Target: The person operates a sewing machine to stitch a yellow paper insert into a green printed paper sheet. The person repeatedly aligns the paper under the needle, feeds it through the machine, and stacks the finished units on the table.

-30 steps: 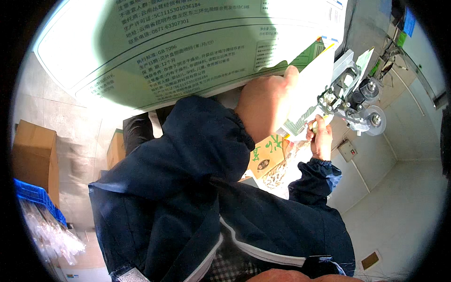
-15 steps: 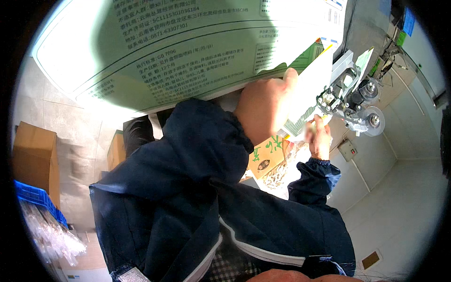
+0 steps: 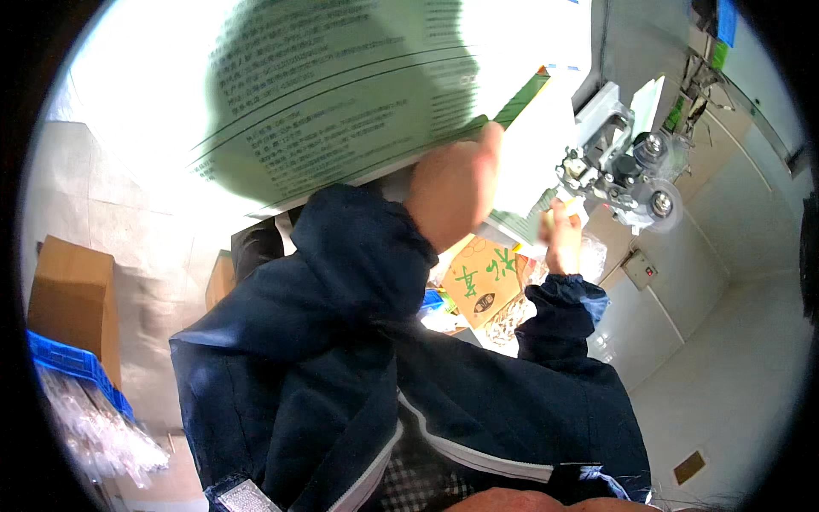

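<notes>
A large green-and-white printed carton point(image 3: 341, 128) fills the upper middle, slanting toward me. At its lower right edge my left hand point(image 3: 454, 194) is closed, thumb pointing up along the edge and the other fingers mostly hidden. A narrow white side of the carton point(image 3: 539, 136) runs between my hands. My right hand point(image 3: 563, 241) pinches this side's lower corner, where a yellow edge shows; the fingertips are somewhat blurred. Just beyond that hand stands a metal device with clear rollers point(image 3: 627, 175), close against the carton's white side.
Below my hands lies a brown carton with green print point(image 3: 486, 277), beside a heap of pale shreds point(image 3: 508, 324). On the left are a brown box point(image 3: 72, 299) and a blue crate point(image 3: 77, 363) with clear plastic bags. A wall with a switch box point(image 3: 640, 269) is at right.
Both hands, the carton and the roller device have shifted slightly left in the picture. More of the brown printed carton now shows beneath my hands. The hold looks the same.
</notes>
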Tool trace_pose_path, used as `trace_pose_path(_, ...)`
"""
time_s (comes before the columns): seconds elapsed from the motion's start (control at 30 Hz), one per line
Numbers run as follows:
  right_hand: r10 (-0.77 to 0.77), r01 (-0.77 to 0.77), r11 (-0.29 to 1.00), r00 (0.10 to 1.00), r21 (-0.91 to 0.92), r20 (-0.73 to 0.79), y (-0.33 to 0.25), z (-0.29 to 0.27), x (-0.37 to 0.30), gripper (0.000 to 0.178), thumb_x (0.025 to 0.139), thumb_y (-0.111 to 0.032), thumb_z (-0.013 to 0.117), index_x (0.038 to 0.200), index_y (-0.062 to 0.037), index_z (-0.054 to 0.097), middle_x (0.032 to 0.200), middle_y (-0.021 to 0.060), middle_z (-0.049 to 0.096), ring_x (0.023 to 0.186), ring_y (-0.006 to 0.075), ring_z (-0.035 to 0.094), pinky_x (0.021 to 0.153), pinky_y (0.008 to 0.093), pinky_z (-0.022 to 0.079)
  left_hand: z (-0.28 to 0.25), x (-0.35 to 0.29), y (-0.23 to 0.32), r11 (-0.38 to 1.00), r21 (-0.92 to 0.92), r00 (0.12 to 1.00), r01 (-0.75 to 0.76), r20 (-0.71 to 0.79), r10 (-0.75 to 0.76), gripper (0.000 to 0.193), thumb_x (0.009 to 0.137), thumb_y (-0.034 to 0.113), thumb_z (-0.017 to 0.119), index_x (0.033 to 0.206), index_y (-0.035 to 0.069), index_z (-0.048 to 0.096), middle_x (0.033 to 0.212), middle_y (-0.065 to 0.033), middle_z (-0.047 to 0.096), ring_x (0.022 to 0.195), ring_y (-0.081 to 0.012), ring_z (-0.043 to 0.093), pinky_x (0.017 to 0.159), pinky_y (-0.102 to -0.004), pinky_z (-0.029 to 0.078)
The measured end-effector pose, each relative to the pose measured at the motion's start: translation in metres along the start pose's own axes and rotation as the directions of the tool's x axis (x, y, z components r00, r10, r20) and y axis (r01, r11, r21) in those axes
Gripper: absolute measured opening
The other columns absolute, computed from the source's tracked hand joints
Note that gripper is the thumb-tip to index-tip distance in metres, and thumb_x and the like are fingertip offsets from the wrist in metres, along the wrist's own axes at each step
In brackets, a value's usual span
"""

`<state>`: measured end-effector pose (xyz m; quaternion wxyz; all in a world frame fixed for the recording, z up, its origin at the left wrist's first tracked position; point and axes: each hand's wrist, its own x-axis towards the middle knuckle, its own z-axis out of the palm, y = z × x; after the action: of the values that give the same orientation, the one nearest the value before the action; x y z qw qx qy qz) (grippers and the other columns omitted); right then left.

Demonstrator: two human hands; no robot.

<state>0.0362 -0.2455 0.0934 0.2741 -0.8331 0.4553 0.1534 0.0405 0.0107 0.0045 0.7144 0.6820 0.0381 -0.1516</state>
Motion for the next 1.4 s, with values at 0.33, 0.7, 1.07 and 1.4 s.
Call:
trace_pose_path(0.33, -0.371, 0.350, 0.915, 0.925, -0.200, -0.079, 0.053, 0.003, 0.049, 0.027, 0.092, -0.020, 0.058, 0.082, 0.0051, 0.059, 0.068, 0.0148, 0.061, 0.056, 0.0243, 0.058, 0.054, 0.0374, 0.044, 0.004, -0.004, 0.006, 0.977, 0.172, 0.992, 0.125, 0.008, -0.128, 0.024, 0.098, 0.021, 0.056, 0.103, -0.002, 0.051, 0.084, -0.0307, 0.062, 0.082, -0.0504, 0.060, 0.067, -0.0518, 0.049)
trace_pose_path(0.7, -0.332, 0.298, 0.902, 0.941, -0.313, -0.060, 0.020, 0.009, 0.043, 0.045, 0.085, -0.034, 0.059, 0.090, 0.0107, 0.061, 0.076, 0.0289, 0.066, 0.070, 0.0424, 0.067, 0.071, 0.0476, 0.053, 0.005, 0.000, -0.017, 0.993, 0.093, 0.990, -0.073, -0.113, 0.083, 0.022, 0.094, 0.020, 0.057, 0.097, 0.000, 0.051, 0.084, -0.0302, 0.063, 0.083, -0.0517, 0.060, 0.070, -0.0535, 0.048)
trace_pose_path(1.07, -0.068, 0.027, 0.991, 0.940, 0.127, 0.333, -0.011, -0.048, 0.005, 0.028, 0.091, -0.028, 0.061, 0.098, -0.0013, 0.058, 0.069, 0.0060, 0.063, 0.046, 0.0077, 0.052, 0.036, 0.0220, 0.038, 0.002, 0.011, -0.020, 0.945, 0.318, 0.994, 0.074, -0.094, -0.046, 0.032, 0.090, 0.024, 0.059, 0.099, -0.006, 0.055, 0.090, -0.0334, 0.063, 0.090, -0.0505, 0.061, 0.080, -0.0519, 0.048)
trace_pose_path(1.4, -0.126, -0.005, 0.917, 0.945, 0.398, 0.301, 0.040, -0.086, 0.026, 0.049, 0.100, -0.052, 0.045, 0.114, -0.0062, 0.057, 0.092, 0.0070, 0.070, 0.070, 0.0105, 0.062, 0.061, 0.0239, 0.050, -0.007, -0.001, 0.002, 0.893, 0.415, 0.984, 0.171, -0.119, -0.133, 0.042, 0.091, 0.029, 0.063, 0.107, -0.008, 0.058, 0.098, -0.0296, 0.065, 0.094, -0.0421, 0.065, 0.084, -0.0433, 0.050)
